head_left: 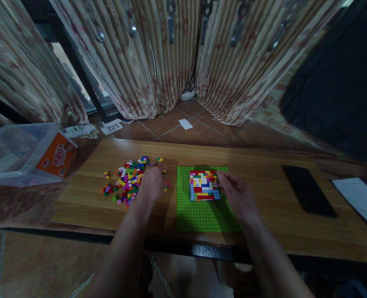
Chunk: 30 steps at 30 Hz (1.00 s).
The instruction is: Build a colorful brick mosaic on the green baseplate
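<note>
My left hand [154,181] reaches over the right side of a loose pile of small toy building bricks [130,177] in many colours. Its fingers point down and are mostly hidden behind the back of the hand, so whether they grip a brick does not show. A bright green studded baseplate [202,217] lies to the right of the pile. On its upper part stands a low square block of multicoloured bricks [204,186]. The thumb and bent fingers of my right hand [237,192] close at the right edge of this block.
All this lies on a long wooden table [258,165]. A black flat slab [309,190] and white paper [359,198] lie on the right. A clear plastic bin [18,153] with an orange label stands left of the table. Striped curtains [146,62] hang behind.
</note>
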Available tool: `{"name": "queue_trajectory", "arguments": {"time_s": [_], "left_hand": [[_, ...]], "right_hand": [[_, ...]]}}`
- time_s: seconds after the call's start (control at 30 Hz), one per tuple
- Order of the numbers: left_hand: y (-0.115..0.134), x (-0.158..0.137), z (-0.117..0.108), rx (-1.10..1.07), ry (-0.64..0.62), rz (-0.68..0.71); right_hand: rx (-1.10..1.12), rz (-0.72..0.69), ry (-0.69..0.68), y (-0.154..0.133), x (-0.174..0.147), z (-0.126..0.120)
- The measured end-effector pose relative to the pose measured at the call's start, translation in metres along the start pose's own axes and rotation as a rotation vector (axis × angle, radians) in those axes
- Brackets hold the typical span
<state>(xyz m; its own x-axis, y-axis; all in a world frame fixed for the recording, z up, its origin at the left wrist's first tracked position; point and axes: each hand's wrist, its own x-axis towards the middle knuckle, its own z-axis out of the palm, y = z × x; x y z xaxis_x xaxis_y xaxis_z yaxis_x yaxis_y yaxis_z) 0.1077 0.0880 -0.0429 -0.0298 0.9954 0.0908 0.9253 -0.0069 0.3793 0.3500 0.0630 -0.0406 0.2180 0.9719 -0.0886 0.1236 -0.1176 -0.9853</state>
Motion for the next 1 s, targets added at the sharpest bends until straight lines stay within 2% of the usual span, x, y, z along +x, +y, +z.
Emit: {"name": "queue_trajectory", "arguments": {"time_s": [0.17, 0.33, 0.4, 0.53, 0.6, 0.83, 1.0], "left_hand": [[0.001, 0.000, -0.001, -0.012, -0.067, 0.029], [-0.003, -0.002, -0.009, -0.159, -0.152, 0.108], [-0.006, 0.000, -0.013, -0.190, -0.110, 0.076], [-0.006, 0.011, -0.011, -0.099, 0.132, -0.044], [-0.005, 0.017, -0.005, -0.038, 0.196, -0.061], [-0.003, 0.029, 0.017, 0.046, 0.184, -0.102], [0.004, 0.027, 0.003, -0.086, 0.164, -0.133]], "right_hand": [[-0.007, -0.002, -0.012, 0.002, 0.001, -0.001], [-0.003, 0.014, -0.007, 0.002, 0.001, -0.003], [-0.003, 0.010, -0.011, 0.001, 0.001, -0.004], [0.010, 0.027, -0.026, 0.001, -0.001, -0.006], [-0.006, 0.033, -0.032, 0.001, -0.001, -0.007], [-0.109, -0.015, -0.077, -0.002, -0.004, -0.013], [-0.104, -0.041, -0.060, -0.003, -0.005, -0.017]]}}
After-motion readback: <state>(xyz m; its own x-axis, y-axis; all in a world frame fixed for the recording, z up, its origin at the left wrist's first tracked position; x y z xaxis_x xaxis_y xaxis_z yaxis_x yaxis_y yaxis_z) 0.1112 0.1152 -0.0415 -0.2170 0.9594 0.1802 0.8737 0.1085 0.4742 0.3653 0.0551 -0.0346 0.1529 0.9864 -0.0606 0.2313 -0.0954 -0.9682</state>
